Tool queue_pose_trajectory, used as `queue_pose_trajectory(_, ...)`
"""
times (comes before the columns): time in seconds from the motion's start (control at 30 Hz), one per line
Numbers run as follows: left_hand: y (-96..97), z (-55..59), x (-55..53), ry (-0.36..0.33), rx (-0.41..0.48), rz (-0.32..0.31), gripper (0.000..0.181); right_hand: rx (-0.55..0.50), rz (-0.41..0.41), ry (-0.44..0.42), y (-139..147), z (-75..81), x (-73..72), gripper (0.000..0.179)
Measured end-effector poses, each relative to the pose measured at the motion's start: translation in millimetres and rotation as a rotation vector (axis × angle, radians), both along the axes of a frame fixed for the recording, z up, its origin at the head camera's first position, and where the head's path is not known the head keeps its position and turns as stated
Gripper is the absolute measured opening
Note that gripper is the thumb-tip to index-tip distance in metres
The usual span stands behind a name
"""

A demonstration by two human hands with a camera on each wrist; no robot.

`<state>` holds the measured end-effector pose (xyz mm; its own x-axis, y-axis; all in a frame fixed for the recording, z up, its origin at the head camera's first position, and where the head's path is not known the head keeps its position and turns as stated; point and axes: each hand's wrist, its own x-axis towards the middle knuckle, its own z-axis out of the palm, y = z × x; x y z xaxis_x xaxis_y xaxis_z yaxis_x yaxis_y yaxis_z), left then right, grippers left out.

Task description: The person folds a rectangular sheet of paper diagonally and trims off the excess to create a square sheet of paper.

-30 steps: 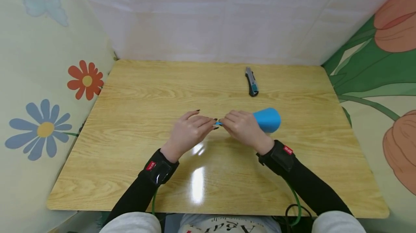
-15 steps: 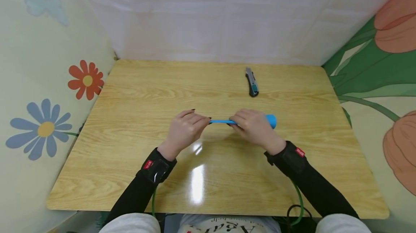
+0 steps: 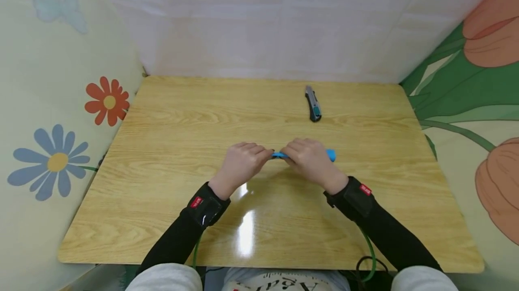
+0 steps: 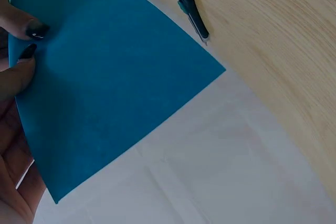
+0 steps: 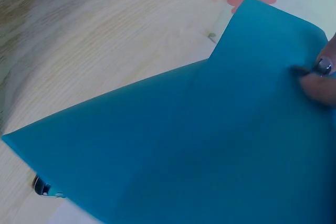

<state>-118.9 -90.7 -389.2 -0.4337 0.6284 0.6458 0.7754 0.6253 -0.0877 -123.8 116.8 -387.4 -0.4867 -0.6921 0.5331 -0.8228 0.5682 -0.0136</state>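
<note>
Between the two hands is a sheet of blue paper, seen nearly edge-on in the head view. Its right end shows past my right hand, whose fingers pinch the sheet's edge. My left hand grips the same edge just to the left, fingertips close to the right hand's. The left wrist view shows the paper as a broad flat face with a pointed corner, two dark-nailed thumbs pressing at its edge. From the right wrist, the paper looks folded over, one flap standing up near the thumbs.
A utility knife lies on the wooden table beyond the right hand. White cloth hangs behind the far edge, with flower-printed panels at the sides. Green cables trail from both wrists.
The hands drew apart along the paper's edge, then came back together. The blue part past the right hand has narrowed from a wide face to a small end.
</note>
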Motion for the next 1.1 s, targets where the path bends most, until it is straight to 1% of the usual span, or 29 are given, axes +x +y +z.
queue_pose_trajectory(0.13,-1.4,0.1,-1.4,-0.009,0.011,0.01,0.006,-0.029,0.034,-0.013,1.8,-1.6,-0.9,0.02)
queue_pose_trajectory(0.2,-0.6,0.3,-2.3,-0.009,-0.002,0.008,0.007,-0.025,0.045,-0.007,1.9,-1.8,-1.7,0.018)
queue_pose_trajectory(0.27,0.8,0.3,-2.8,-0.007,-0.024,-0.003,0.009,-0.012,0.048,0.004,1.6,-1.9,-2.3,0.015)
queue_pose_trajectory(0.4,3.3,0.6,-3.5,0.001,-0.062,-0.034,0.011,0.022,0.061,-0.001,1.3,-1.9,-3.5,0.011)
queue_pose_trajectory(0.5,2.8,0.8,-3.9,0.019,-0.073,-0.041,0.01,0.032,0.059,-0.022,3.3,-1.0,-4.1,0.013)
queue_pose_trajectory(0.63,-0.3,0.1,-5.1,0.032,-0.069,-0.029,0.01,0.025,0.033,-0.048,7.8,1.6,-4.4,0.014)
queue_pose_trajectory(0.77,2.0,1.3,-4.7,-0.011,-0.078,0.006,0.009,0.001,0.036,-0.026,6.9,2.6,-4.8,0.011)
queue_pose_trajectory(0.87,5.5,1.7,-4.3,-0.051,-0.111,0.025,0.011,-0.01,0.052,-0.007,4.0,1.6,-5.5,0.011)
queue_pose_trajectory(0.97,5.1,1.4,-4.7,-0.068,-0.124,0.025,0.006,-0.003,0.056,-0.027,4.6,2.0,-5.4,0.014)
queue_pose_trajectory(1.1,1.0,2.7,-4.9,-0.091,-0.098,0.038,0.005,-0.013,0.042,-0.053,10.4,3.4,-3.8,0.018)
